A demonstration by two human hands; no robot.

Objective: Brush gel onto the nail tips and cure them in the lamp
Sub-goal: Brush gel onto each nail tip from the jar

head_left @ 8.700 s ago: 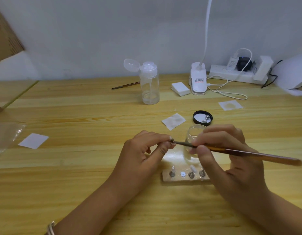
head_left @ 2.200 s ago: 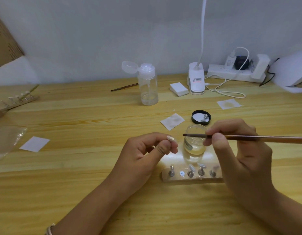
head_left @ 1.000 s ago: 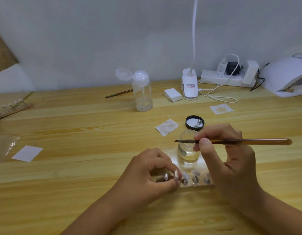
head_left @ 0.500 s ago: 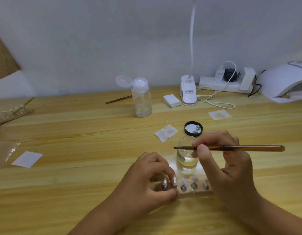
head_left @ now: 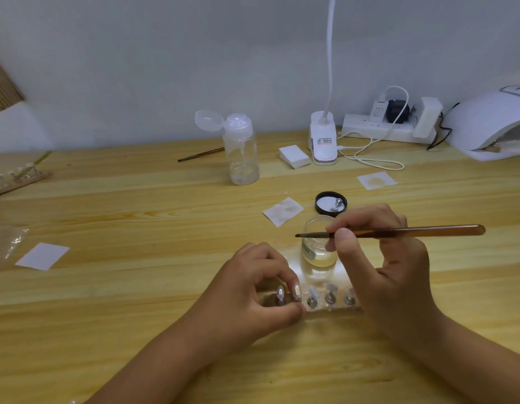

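At lower centre, the left hand (head_left: 253,290) pinched a nail tip (head_left: 280,294) on the strip (head_left: 330,309), the right hand (head_left: 381,266) pinched the brush (head_left: 399,231) by the jar (head_left: 318,249), and curing in the upper-right lamp (head_left: 492,123) apparently remained.

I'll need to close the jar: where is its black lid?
Head view, right of centre: the black lid lies on the table just behind the glass jar, right of a white wipe.

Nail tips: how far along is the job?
Done: cannot tell which tips are coated; several stand on the holder. In hand: left hand pinches a tip stand at its left end, right hand holds the brush by the open gel jar. Left: curing; the lamp sits far right, apart.
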